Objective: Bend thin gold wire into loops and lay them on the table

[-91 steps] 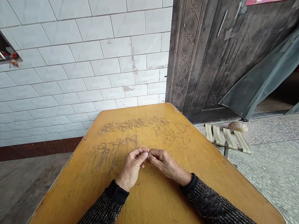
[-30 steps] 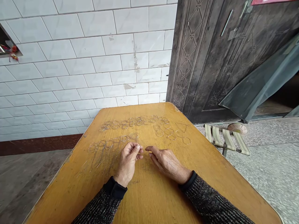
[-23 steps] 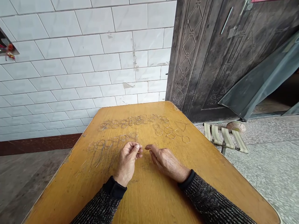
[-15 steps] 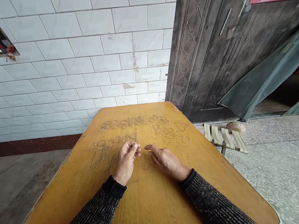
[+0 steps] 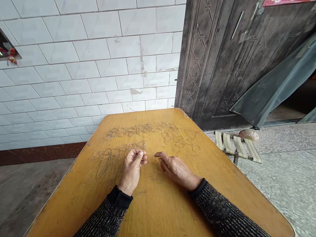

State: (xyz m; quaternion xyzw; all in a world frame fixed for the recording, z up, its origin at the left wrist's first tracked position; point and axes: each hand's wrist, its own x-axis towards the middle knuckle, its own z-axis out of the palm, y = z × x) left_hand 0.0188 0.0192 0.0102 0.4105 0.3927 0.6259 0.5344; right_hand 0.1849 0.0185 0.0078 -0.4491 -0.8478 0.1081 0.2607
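Observation:
A thin wire (image 5: pixel 150 154) stretches between my two hands above the table. My left hand (image 5: pixel 133 164) pinches one end of it between thumb and forefinger. At the other end, my right hand (image 5: pixel 174 169) is closed with the forefinger and thumb at the wire's tip. Just beyond my left hand lies a row of wire loops with long straight tails (image 5: pixel 115 152). Farther back is a second row of wire loops (image 5: pixel 145 127). Several figure-eight wire shapes (image 5: pixel 178 141) lie beyond my right hand, beside a triangular wire piece (image 5: pixel 191 133).
The wooden table (image 5: pixel 168 210) reaches toward a white tiled wall (image 5: pixel 98 75). On the right are a dark carved door (image 5: pixel 217 65), a grey-green curtain (image 5: pixel 274 82) and a folding stool with striped straps (image 5: pixel 238 144). A rounded pale object (image 5: pixel 249 134) is behind the stool.
My left hand has moved slightly left and my right hand slightly right. A longer stretch of wire shows between them. The loops on the table lie as before.

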